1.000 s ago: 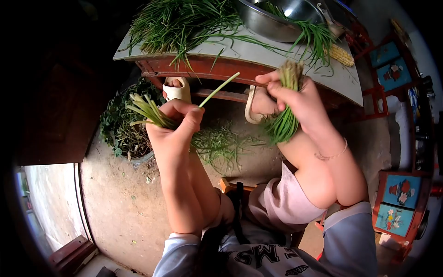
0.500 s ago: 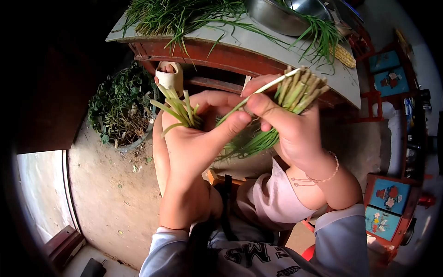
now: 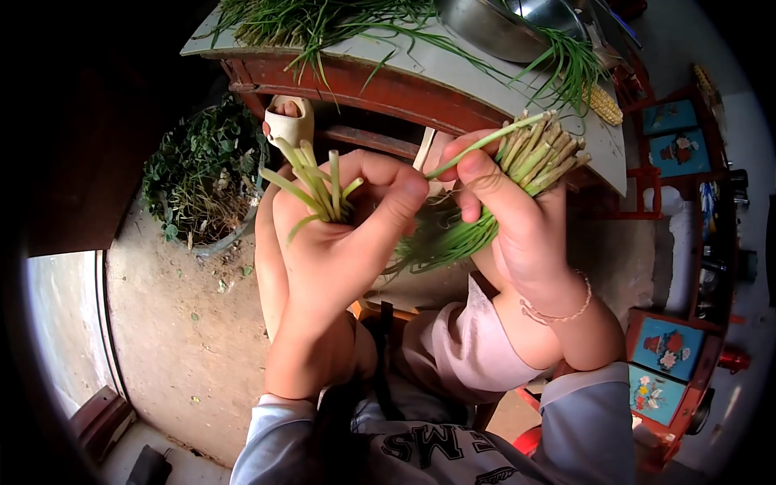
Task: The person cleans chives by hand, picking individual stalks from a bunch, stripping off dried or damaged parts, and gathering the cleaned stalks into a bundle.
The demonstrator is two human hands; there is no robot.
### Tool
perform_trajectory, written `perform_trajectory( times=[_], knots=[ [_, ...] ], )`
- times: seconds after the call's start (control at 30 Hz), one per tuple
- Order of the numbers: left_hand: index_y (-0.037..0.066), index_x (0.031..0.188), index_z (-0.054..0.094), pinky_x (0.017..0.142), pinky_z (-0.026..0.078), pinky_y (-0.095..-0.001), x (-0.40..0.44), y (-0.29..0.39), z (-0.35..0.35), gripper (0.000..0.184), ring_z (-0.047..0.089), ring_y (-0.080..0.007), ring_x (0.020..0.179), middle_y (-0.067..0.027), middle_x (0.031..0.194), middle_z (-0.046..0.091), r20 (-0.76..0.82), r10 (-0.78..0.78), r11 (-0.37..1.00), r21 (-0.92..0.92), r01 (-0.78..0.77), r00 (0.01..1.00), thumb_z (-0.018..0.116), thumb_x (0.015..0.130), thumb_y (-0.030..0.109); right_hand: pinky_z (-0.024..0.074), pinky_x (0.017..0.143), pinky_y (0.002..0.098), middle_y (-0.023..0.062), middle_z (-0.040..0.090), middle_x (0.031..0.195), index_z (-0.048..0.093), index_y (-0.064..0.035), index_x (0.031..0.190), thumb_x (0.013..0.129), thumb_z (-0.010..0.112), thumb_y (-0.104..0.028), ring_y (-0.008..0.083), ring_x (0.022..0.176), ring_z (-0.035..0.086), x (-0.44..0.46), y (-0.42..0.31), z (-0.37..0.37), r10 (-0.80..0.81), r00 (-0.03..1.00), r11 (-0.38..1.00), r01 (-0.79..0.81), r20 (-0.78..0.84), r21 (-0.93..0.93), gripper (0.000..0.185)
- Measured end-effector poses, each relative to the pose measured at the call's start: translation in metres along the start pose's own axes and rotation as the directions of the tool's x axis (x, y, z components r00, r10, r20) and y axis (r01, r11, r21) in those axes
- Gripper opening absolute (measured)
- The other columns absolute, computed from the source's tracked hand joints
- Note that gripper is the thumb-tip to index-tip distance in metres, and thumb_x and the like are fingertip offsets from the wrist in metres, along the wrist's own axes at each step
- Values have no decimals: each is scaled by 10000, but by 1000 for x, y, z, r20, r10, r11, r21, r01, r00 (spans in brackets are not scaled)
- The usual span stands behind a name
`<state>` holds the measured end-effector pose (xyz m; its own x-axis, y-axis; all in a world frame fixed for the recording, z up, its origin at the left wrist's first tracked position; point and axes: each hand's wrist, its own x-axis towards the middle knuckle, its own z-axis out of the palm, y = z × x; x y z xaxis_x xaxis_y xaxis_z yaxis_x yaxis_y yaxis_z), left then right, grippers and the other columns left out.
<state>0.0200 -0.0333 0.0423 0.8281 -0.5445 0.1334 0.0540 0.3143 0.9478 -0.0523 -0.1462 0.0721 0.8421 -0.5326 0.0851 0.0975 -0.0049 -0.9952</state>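
Observation:
My left hand (image 3: 327, 242) is closed around a small bunch of chives (image 3: 317, 190), their pale cut-looking ends sticking up beside the index finger. Its thumb and index fingertip pinch the lower part of a single chive stalk (image 3: 485, 143). Opposite, my right hand (image 3: 525, 234) grips a thicker chive bundle (image 3: 540, 158) with brownish stem ends upward. The right thumb and fingers also hold that single stalk, which slants up across the bundle. Green leaves (image 3: 453, 242) hang below, between the hands, partly blurred. Both palms are hidden.
Ahead stands a table (image 3: 404, 61) bearing a chive heap (image 3: 299, 20), a metal basin (image 3: 493, 32) and a corn cob (image 3: 602, 105). A tub of wilted greens (image 3: 214, 230) stands on the floor at left. Painted cabinets (image 3: 667, 347) are at right.
The left thumb and index finger have closed together on the single stalk. My right hand and its bundle have shifted slightly right, and the view has moved a little.

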Motion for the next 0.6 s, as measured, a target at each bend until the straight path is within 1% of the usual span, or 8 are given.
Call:
perform_trajectory(
  times=[0.03,0.27,0.33,0.37,0.43,0.5,0.53,0.6],
  knots=[
    [-14,702,588,461,354,-156,0,1,0,60,476,-34,517,2,574,542,-1,0,1000,-2,0,1000,610,733,32,375,433,172,36,588,677,602,-3,787,787,571,-130,49,498,476,0,1,-1,-10,1000,1000,10,-11,28,131],
    [-13,690,577,424,321,-163,-1,4,-2,101,438,-32,463,10,536,508,34,-8,999,52,7,999,563,769,47,362,429,173,31,584,670,603,-3,794,805,548,-142,45,488,464,0,0,-1,-39,999,998,39,10,-44,149],
    [-13,684,572,422,320,-163,-1,4,-1,109,436,-32,458,7,530,504,38,-20,998,58,18,999,554,773,45,362,432,172,30,580,680,597,2,821,813,516,-109,45,479,451,0,-1,0,-64,998,996,63,-3,-63,137],
    [-13,676,568,420,318,-164,-1,3,1,119,434,-33,455,8,521,499,25,-12,1000,10,12,1000,545,777,44,362,432,172,30,580,680,597,2,821,813,516,-109,45,479,451,-1,-2,-1,-64,998,996,63,-4,-67,137],
    [-13,669,563,418,315,-165,-1,1,2,129,432,-33,451,9,512,493,13,-2,999,-43,3,1000,535,781,43,332,497,185,57,548,757,544,23,894,824,436,-100,63,512,403,-1,-3,-2,-53,999,996,52,-2,-67,178],
    [-18,699,522,413,342,-177,-1,-1,-2,142,438,-68,474,-78,665,542,58,49,997,55,-52,997,507,810,69,333,502,188,55,538,761,538,26,923,820,430,-93,64,511,397,-2,-5,-2,-41,999,999,42,12,-19,191],
    [-18,699,522,413,342,-177,-1,0,-1,142,438,-68,474,-78,665,542,57,50,997,50,-53,997,507,810,69,334,508,192,54,529,766,531,28,953,816,424,-86,65,510,390,-3,-6,-2,-27,999,999,26,28,34,208],
    [-18,676,558,420,322,-169,0,2,-1,139,437,-38,456,7,514,493,23,7,1000,8,-7,1000,515,793,43,337,514,195,47,515,757,521,30,992,821,446,-107,64,516,385,-4,-7,0,-30,999,999,29,37,34,232]
  ],
)
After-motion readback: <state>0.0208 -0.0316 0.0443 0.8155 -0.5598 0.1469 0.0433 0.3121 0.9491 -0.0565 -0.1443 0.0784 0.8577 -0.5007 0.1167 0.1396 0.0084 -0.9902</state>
